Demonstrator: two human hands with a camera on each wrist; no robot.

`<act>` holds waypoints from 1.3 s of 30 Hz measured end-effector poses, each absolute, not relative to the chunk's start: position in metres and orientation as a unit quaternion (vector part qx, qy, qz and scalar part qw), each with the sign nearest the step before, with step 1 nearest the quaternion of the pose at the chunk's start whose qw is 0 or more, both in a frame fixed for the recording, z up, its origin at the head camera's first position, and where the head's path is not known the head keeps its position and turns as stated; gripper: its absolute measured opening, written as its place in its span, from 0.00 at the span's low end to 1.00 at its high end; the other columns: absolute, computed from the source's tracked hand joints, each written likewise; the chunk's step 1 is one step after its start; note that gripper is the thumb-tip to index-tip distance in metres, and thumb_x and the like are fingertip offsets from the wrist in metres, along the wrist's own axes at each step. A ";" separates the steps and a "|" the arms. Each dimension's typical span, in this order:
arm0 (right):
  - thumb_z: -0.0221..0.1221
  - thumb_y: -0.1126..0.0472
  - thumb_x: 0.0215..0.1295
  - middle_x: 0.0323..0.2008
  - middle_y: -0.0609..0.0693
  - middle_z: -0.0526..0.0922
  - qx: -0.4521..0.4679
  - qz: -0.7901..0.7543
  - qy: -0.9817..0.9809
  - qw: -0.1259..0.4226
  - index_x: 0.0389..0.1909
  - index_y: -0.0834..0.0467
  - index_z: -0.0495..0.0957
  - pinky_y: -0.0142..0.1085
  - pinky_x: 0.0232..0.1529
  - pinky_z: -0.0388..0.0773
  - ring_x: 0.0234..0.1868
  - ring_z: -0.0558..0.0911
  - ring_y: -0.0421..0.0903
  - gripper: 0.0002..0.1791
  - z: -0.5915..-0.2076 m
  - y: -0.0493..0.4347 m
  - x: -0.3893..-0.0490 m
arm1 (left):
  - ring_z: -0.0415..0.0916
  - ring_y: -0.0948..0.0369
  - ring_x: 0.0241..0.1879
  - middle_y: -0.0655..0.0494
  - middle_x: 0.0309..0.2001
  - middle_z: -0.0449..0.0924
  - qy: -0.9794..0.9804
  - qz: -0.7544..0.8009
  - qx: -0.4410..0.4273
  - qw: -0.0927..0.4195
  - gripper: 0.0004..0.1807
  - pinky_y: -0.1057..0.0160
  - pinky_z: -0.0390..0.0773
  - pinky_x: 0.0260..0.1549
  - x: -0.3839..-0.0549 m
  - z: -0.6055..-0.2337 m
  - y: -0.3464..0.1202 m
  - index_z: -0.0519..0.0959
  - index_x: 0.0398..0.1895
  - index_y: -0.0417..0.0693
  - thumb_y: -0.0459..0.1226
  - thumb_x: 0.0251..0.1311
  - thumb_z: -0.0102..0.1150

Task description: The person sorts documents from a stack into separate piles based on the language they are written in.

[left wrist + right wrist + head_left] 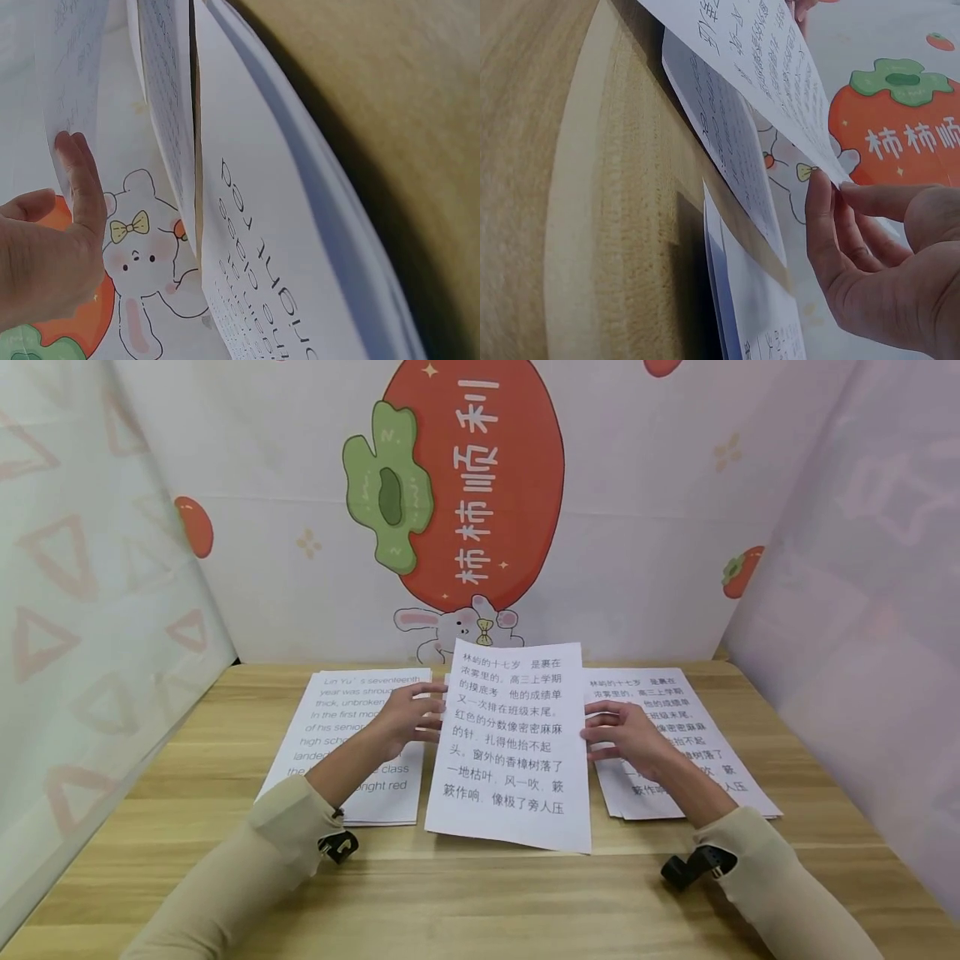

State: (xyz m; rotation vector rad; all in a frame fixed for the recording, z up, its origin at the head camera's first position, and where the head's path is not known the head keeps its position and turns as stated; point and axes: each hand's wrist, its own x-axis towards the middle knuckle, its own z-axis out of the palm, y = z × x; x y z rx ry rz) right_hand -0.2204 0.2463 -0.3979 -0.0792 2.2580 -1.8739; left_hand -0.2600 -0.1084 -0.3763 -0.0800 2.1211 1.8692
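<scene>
A printed sheet of paper (510, 752) with Chinese text is held up above the middle of the table, tilted toward me. My right hand (626, 735) pinches its right edge; in the right wrist view the thumb and fingertips (821, 180) meet at the paper. My left hand (405, 722) touches the left edge with fairly straight fingers (82, 176), the thumb standing apart in the left wrist view. Beneath the raised sheet, another printed paper (712, 120) lies on the table, mostly hidden in the head view.
On the left lies a stack of English-text sheets (345, 806), partly under my left arm. A stack of Chinese-text sheets (645, 681) lies on the right, partly covered by my right arm. The wooden table (480, 902) meets a printed backdrop (285, 593) behind.
</scene>
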 end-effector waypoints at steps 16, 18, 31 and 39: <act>0.59 0.71 0.72 0.42 0.50 0.80 -0.032 -0.628 0.772 0.092 0.68 0.72 0.64 0.40 0.42 0.89 0.40 0.84 0.43 0.27 -0.388 0.251 -0.216 | 0.83 0.56 0.33 0.44 0.46 0.85 0.753 0.640 -0.006 0.156 0.30 0.63 0.88 0.29 -0.258 -0.383 -0.092 0.70 0.71 0.39 0.26 0.66 0.61; 0.59 0.71 0.72 0.42 0.50 0.81 -0.030 -0.629 0.772 0.089 0.68 0.72 0.64 0.39 0.41 0.89 0.39 0.84 0.43 0.27 -0.387 0.255 -0.216 | 0.83 0.57 0.31 0.44 0.45 0.85 0.750 0.643 0.000 0.155 0.28 0.63 0.88 0.28 -0.258 -0.383 -0.090 0.70 0.70 0.38 0.25 0.66 0.61; 0.58 0.66 0.75 0.42 0.43 0.83 -0.019 -0.613 0.786 0.079 0.71 0.69 0.64 0.36 0.39 0.88 0.40 0.85 0.42 0.28 -0.383 0.274 -0.216 | 0.84 0.56 0.31 0.42 0.46 0.85 0.721 0.669 0.016 0.178 0.26 0.62 0.89 0.29 -0.255 -0.378 -0.068 0.71 0.68 0.37 0.23 0.67 0.58; 0.58 0.63 0.76 0.45 0.45 0.81 -0.001 -0.603 0.793 0.087 0.75 0.66 0.62 0.37 0.39 0.88 0.42 0.84 0.42 0.31 -0.384 0.286 -0.215 | 0.84 0.56 0.33 0.42 0.46 0.84 0.713 0.677 0.017 0.183 0.28 0.63 0.89 0.29 -0.254 -0.375 -0.056 0.70 0.70 0.39 0.22 0.67 0.58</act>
